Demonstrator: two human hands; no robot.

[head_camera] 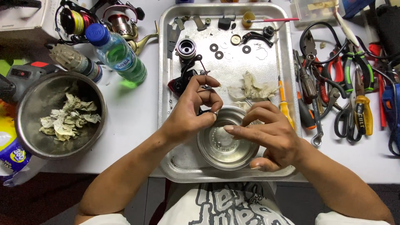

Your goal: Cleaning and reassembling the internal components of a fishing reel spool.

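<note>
The fingers (pixel 207 96) of the left hand (pixel 192 109) are curled in tight, thumb and forefinger pinched on a small dark part (pixel 203 111); it is too small and too covered to say what kind. The pinch sits right at the far-left rim of a small steel bowl (pixel 225 143), so the part lies almost over the rim, with the bowl's hollow toward the person and to the right of it. The part's long axis cannot be made out.

The right hand (pixel 271 135) hovers over the right side of the same bowl, fingers loosely spread and half bent, forefinger stretched leftward across the bowl's mouth. It appears to hold nothing, though I cannot tell for certain. The left hand is plainly the nearer one to the part; the right forefinger tip is close by, just apart from it.

The bowl stands on a metal tray (pixel 166 125) on the white bench (pixel 133 116). Just beyond the left fingers lies a dismantled fishing reel body (pixel 180 81), with a crumpled rag (pixel 254 87) to its right and washers (pixel 216 51) farther off. A yellow-handled screwdriver (pixel 284 104) lies along the tray's right side, its long axis running away from the person. Left of the tray stand a larger bowl of rags (pixel 62 114) and a green plastic bottle (pixel 118 54); pliers (pixel 350 96) crowd the right.
</note>
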